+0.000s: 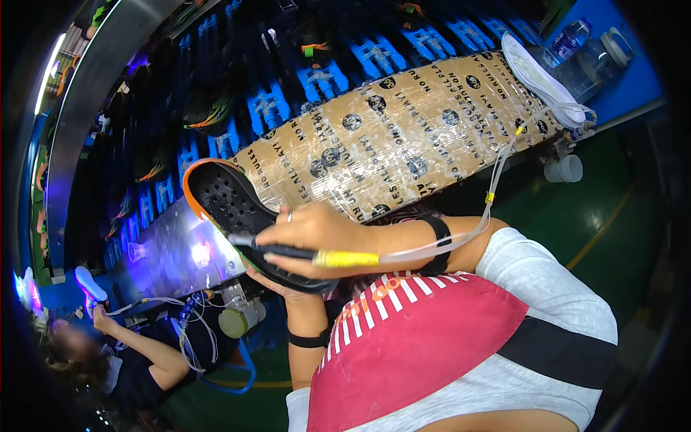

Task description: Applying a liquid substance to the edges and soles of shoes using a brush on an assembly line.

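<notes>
Just beneath the right hand (320, 230), whose fingers pinch a dark-handled tool (302, 253), a black shoe sole (216, 189) with an orange-and-white rim is held tilted by the left hand (279, 286), which grips its near edge from below, most of its fingers hidden. From the right hand's wrist side a clear tube (410, 252) runs off to the right, and beyond that hand stretches a surface (403, 144) covered in brown printed paper, a white sole (529, 66) at its far right end.
</notes>
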The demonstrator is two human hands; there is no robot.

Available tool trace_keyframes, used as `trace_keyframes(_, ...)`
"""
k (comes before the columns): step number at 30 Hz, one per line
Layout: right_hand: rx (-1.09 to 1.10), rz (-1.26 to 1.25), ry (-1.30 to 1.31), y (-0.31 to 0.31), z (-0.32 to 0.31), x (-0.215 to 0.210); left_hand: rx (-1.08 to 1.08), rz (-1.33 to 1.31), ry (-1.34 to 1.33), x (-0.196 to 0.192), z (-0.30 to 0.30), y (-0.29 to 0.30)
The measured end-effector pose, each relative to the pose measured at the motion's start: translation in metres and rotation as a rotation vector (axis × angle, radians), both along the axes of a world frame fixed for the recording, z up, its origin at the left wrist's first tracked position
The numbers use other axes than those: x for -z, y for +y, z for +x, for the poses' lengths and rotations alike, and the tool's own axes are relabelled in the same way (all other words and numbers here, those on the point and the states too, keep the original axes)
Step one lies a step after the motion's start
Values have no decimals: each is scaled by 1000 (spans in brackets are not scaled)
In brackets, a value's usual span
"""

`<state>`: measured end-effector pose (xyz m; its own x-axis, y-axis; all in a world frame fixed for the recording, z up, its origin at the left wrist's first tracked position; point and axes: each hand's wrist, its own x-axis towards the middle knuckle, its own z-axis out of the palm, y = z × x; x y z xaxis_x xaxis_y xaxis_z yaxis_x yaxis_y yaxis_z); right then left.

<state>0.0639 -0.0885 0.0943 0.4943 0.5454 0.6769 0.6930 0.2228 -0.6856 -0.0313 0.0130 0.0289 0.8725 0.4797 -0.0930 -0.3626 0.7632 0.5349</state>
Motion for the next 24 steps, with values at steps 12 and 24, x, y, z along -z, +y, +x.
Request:
trace_keyframes(12,-312,-50,242,-10,-10,1,126,-124,-326,-8,12,19)
trace_keyframes(24,-614,-225,457,-23,0,-7,179,5,-454,-24,2,50)
